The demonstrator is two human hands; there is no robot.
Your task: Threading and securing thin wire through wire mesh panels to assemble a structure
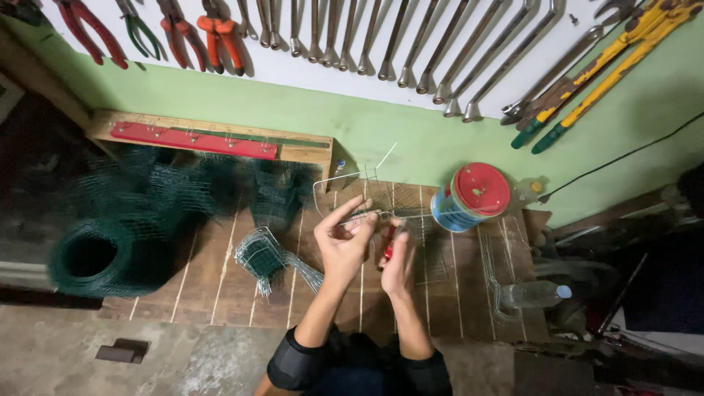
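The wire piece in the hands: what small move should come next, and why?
Probably a small twist or squeeze with the red-handled tool on the wire piece. The left hand pinches the thin wire end between its fingertips, holding it steady, and the right hand has the tool close beside that pinch. Whether the tool's tip already touches the wire cannot be told.

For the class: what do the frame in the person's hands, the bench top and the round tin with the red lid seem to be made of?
Frame: thin bare metal wire, pale and glinting, held by the left hand. Bench top: worn brown wooden planks with pale gaps between them. Tin: probably painted metal, blue wall; the red lid looks like metal or plastic.
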